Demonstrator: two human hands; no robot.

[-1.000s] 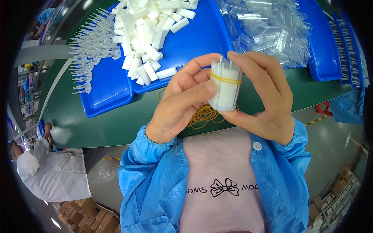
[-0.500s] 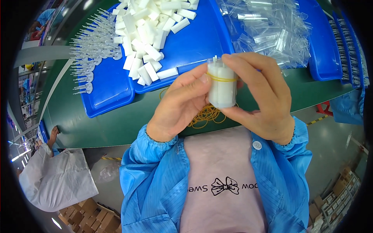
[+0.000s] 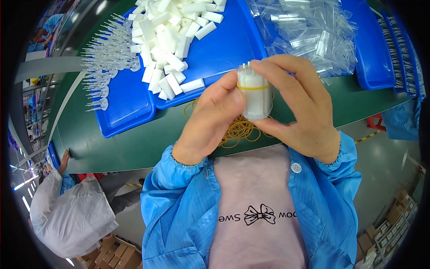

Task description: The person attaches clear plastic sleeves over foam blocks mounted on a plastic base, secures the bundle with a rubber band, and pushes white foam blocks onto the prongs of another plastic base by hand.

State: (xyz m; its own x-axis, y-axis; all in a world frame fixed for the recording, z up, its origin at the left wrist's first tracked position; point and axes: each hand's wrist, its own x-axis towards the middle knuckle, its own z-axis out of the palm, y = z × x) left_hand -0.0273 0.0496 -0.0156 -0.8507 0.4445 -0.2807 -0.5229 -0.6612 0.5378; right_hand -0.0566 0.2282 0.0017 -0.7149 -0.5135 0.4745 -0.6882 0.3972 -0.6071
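Note:
Between my two hands, above the table's near edge, stands a rounded bundle of white blocks and clear plastic (image 3: pixel 256 104). A yellow rubber band (image 3: pixel 255 88) runs around its upper part, and small pale pins stick up from its top. My left hand (image 3: pixel 208 119) is closed against the bundle's left side, thumb pressed near the band. My right hand (image 3: pixel 311 110) grips it from the right, a fingertip at the top rim and the thumb at the bottom edge. Right below the bundle lies a tangled heap of yellow rubber bands (image 3: pixel 237 133) on the green table (image 3: pixel 134 148).
A blue tray (image 3: pixel 224 49) holds loose white blocks (image 3: pixel 165 40). Clear plastic pieces (image 3: pixel 313 36) fill another tray at the back right. Thin-stemmed translucent discs (image 3: pixel 109 58) lie at the left, more stemmed parts (image 3: pixel 398 58) far right. A co-worker in white (image 3: pixel 76 215) is at lower left.
The bundle has tilted slightly and shifted a little up and left in my hands. Its rubber band, two separate strands before, now looks like one level line. The co-worker at left has moved.

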